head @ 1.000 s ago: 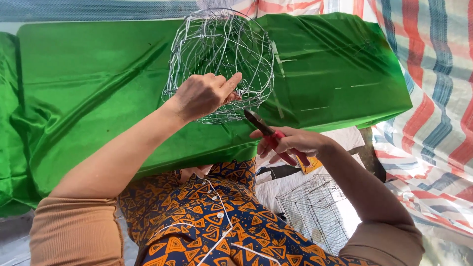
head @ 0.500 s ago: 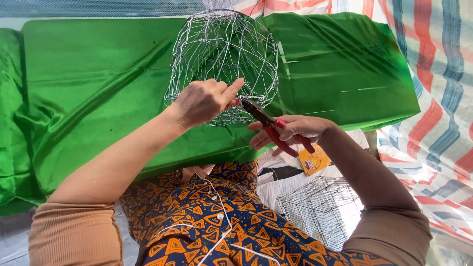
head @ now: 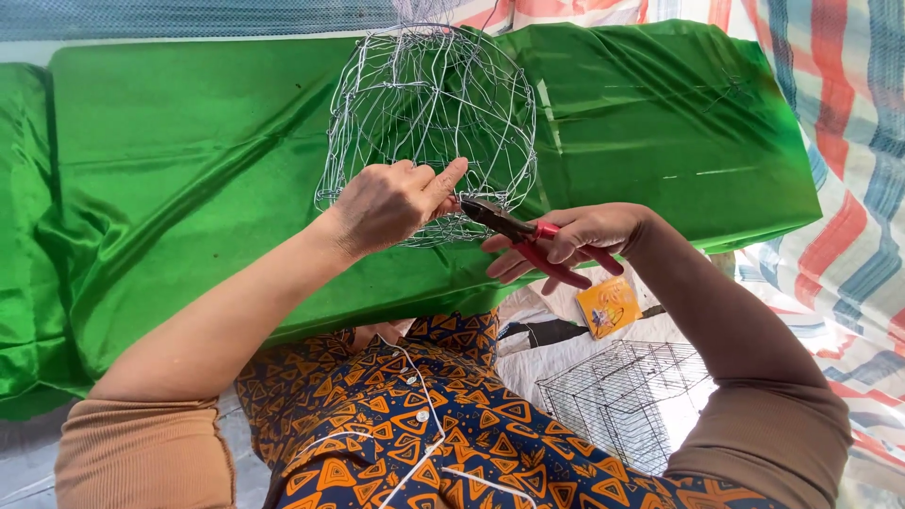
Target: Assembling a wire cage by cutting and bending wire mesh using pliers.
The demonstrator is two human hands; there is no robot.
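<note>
Obs.: person seated, domed wire frame [head: 429, 123] of thin silvery wire standing on green satin cloth [head: 189, 179] over a raised surface. Left hand [head: 391, 203] closed on the frame's lower rim, forefinger stretched along a wire toward the tool. Right hand [head: 575, 240] wrapped round the red handles of a pair of pliers [head: 523, 236]; plier nose meets the rim just beside the left fingertip, whether the nose is biting a wire cannot be made out. Below the right hand: a small orange packet [head: 608, 306], and lower, a dark wire cage [head: 627, 401] on pale sheeting. Judgement: frame looks very light, springy, open mesh easily bent out of shape; thin strands would dent under a squeeze. Best held at the bottom hoop or at a crossing of strands, close to the working point, as the left hand does. Satin underneath looks slippery, so frame likely slides unless steadied.
</note>
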